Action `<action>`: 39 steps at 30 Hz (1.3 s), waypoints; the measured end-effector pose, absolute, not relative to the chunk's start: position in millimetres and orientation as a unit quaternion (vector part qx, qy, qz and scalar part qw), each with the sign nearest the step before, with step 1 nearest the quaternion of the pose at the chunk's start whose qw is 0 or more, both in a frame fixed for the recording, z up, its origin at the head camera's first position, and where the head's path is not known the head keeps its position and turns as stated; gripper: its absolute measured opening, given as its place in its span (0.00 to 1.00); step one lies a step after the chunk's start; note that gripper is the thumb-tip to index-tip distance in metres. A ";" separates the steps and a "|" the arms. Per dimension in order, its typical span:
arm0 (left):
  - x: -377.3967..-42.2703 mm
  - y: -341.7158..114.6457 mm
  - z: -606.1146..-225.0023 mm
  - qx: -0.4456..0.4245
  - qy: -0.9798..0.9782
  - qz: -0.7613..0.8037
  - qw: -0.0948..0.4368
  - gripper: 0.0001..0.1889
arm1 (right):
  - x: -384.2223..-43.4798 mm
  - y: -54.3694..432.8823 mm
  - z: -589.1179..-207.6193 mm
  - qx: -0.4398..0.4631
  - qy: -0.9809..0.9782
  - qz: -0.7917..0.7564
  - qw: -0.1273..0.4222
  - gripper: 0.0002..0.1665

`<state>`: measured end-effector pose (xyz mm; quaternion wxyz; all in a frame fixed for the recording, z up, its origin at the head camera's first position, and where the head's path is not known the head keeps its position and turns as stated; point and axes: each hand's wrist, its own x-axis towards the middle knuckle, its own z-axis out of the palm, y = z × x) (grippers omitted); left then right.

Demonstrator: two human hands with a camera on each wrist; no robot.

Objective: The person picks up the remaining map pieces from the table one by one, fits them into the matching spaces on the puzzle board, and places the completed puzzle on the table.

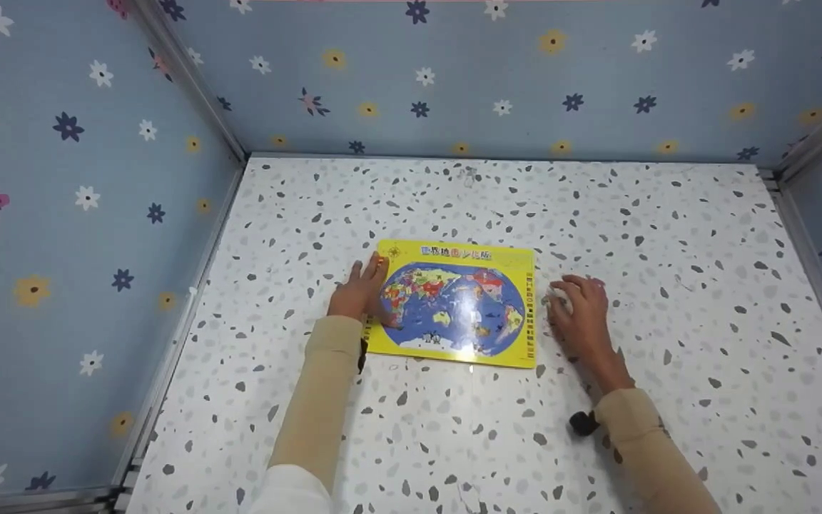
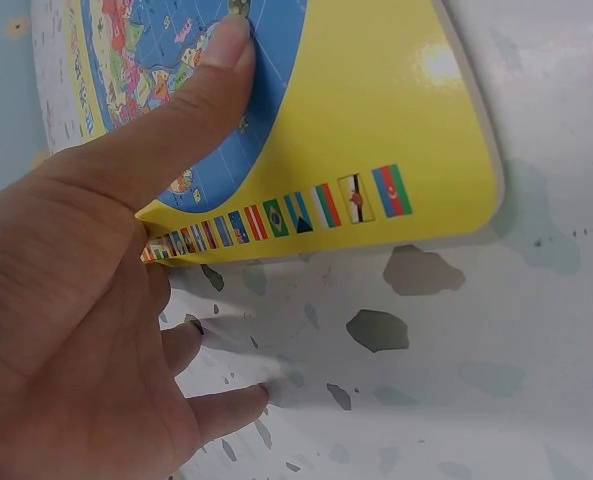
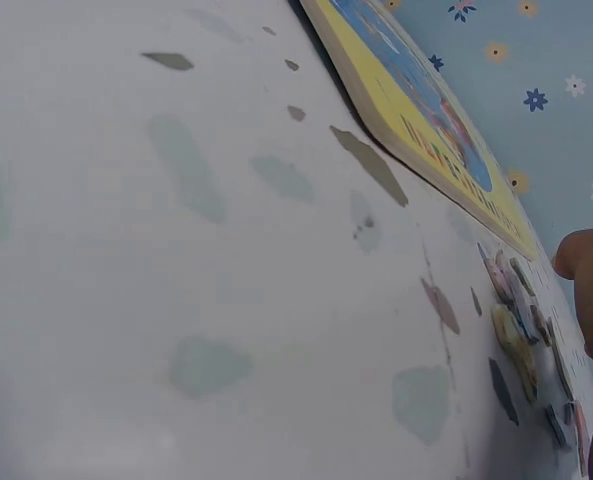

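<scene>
A yellow world map puzzle board (image 1: 457,360) lies flat on the speckled table. My left hand (image 1: 362,291) is at its left edge. The left wrist view shows the thumb (image 2: 191,110) of that hand resting on the map, while the other fingers spread on the table beside the board. Just off the right edge, my right hand (image 1: 584,318) is apart from the board with loosely bent fingers. Several small flat pieces (image 3: 516,345) lie by the right hand in the right wrist view; I see none gripped, though part of the hand is out of that view.
Small flag pictures (image 2: 296,212) run along the board's side edge. Blue flowered panels (image 1: 496,78) stand behind the speckled table (image 1: 454,442) and at its left and right sides. A small black object (image 1: 583,423) is at the right wrist.
</scene>
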<state>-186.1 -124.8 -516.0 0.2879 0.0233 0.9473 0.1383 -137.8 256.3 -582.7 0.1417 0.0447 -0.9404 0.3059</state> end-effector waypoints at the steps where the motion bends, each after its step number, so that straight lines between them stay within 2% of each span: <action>1: -185.8 -124.6 -515.6 0.022 0.947 0.140 0.288 0.64 | -137.2 256.6 -582.8 0.045 -0.940 0.307 0.141 0.14; 14: -187.3 -124.7 -515.0 0.013 0.946 0.142 0.292 0.65 | -128.4 260.8 -586.5 0.075 -0.932 0.321 0.148 0.11; 30: -185.6 -123.9 -514.5 0.026 0.950 0.135 0.282 0.64 | -104.1 269.4 -581.0 0.080 -0.928 0.353 0.088 0.06; 39: -186.3 -123.3 -514.6 0.017 0.948 0.139 0.287 0.64 | -96.8 271.2 -578.9 0.075 -0.938 0.332 0.064 0.08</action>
